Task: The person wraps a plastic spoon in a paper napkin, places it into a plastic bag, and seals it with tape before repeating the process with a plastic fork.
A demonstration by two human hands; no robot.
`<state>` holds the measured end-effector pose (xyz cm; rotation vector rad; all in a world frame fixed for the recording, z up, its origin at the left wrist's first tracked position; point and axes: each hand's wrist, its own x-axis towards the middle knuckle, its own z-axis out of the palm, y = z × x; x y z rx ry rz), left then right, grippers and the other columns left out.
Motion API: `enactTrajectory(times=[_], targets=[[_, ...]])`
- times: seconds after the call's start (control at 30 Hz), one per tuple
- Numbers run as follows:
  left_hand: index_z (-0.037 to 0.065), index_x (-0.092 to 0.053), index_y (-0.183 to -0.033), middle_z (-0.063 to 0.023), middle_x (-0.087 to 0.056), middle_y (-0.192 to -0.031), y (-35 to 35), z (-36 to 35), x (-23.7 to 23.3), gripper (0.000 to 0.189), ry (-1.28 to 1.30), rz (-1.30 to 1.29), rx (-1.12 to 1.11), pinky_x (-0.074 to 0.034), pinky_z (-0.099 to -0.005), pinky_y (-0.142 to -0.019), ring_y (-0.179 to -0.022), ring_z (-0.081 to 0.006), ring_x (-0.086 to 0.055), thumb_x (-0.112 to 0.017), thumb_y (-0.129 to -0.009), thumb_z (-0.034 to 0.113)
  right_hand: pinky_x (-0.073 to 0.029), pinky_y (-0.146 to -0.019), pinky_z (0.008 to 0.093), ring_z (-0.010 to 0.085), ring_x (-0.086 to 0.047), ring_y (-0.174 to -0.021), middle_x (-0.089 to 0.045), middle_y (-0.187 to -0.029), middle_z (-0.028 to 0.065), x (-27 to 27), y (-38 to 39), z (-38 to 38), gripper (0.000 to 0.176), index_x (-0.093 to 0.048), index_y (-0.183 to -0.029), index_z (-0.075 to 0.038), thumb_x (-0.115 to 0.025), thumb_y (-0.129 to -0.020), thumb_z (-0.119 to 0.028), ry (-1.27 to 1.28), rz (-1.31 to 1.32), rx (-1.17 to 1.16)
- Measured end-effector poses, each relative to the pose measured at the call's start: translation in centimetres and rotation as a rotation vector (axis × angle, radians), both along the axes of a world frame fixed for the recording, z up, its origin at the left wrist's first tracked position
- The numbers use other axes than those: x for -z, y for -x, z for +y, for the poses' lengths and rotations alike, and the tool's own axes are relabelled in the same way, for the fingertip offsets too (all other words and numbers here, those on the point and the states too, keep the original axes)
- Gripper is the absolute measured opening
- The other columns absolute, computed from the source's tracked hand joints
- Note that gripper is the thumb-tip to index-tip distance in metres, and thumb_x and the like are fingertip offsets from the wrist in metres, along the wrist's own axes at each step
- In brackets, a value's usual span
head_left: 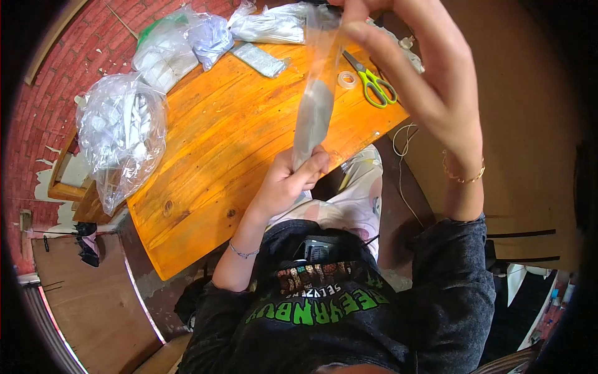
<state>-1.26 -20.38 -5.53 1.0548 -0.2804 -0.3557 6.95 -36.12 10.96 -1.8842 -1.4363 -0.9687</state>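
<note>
A long clear plastic sleeve [314, 103] with a grey, flat item inside its lower part stands upright over the wooden table [205, 143]. My left hand [289, 181] pinches its bottom end between thumb and fingers, near the table's front edge. Raised high at the upper right, my right hand [430, 68] has thumb and fingertips closed on the sleeve's top end, partly cut off by the frame's upper edge. Behind the sleeve and to its right lie a roll of clear tape [347, 80] and green-handled scissors [375, 87].
A clear bag of white pieces [121, 128] sits at the table's left edge. More filled bags [165, 59] line the far side, with a flat grey packet [260, 60] before them. A white cable [405, 181] hangs right of the table.
</note>
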Motion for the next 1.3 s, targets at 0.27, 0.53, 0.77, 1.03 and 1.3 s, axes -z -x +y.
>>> enactTrajectory(times=[0.27,0.53,0.77,1.03,1.3], targets=[[0.004,-0.053,-0.078,0.0038,-0.044,-0.061,0.6,-0.2,0.1,0.012,-0.121,-0.203,-0.064,-0.029,-0.0183,-0.046,-0.051,-0.0016,-0.037,-0.057,-0.084,0.013,-0.042,-0.067,0.0273,0.0141,-0.051,-0.073,-0.054,-0.077,0.0058,-2.2,-0.9,-0.3,0.005,-0.053,-0.083,0.0,-0.054,-0.081,-0.005,0.108,0.044,-0.159],[0.005,-0.051,-0.083,0.0041,-0.041,-0.06,0.9,0.3,-0.9,0.011,0.059,0.049,0.07,-0.026,-0.018,-0.043,-0.047,-0.0015,-0.034,-0.057,-0.085,0.013,-0.04,-0.083,0.031,0.0196,-0.052,-0.093,-0.055,-0.099,0.0103,-1.1,-1.1,-0.6,0.017,-0.057,-0.092,-0.003,-0.06,-0.077,-0.01,0.392,0.373,-0.209],[0.006,-0.048,-0.083,0.0049,-0.037,-0.058,1.3,1.0,-1.3,0.013,0.09,0.131,0.113,-0.021,-0.018,-0.039,-0.043,-0.0006,-0.028,-0.052,-0.088,0.017,-0.042,-0.076,0.0249,0.0123,-0.051,-0.09,-0.054,-0.099,0.0069,-0.5,-1.4,-0.3,0.019,-0.055,-0.097,-0.001,-0.057,-0.083,-0.014,-0.025,1.021,-0.357],[0.003,-0.048,-0.081,0.0052,-0.035,-0.055,1.4,0.9,-1.3,0.016,0.066,0.012,-0.002,-0.02,-0.0175,-0.039,-0.041,-0.0008,-0.025,-0.052,-0.088,0.017,-0.045,-0.082,0.0259,0.0131,-0.059,-0.089,-0.064,-0.094,0.0098,5.0,0.5,3.1,0.03,-0.061,-0.101,0.003,-0.061,-0.083,-0.02,0.063,1.169,-0.48],[0.001,-0.046,-0.081,0.0077,-0.026,-0.05,1.8,1.3,-1.3,0.019,0.028,0.091,0.054,-0.014,-0.0191,-0.037,-0.038,-0.0012,-0.018,-0.049,-0.089,0.018,-0.048,-0.072,0.0232,0.0093,-0.059,-0.075,-0.065,-0.087,0.0075,2.7,-1.3,2.3,0.02,-0.063,-0.089,0.002,-0.055,-0.086,-0.016,-0.217,0.949,-0.466]])
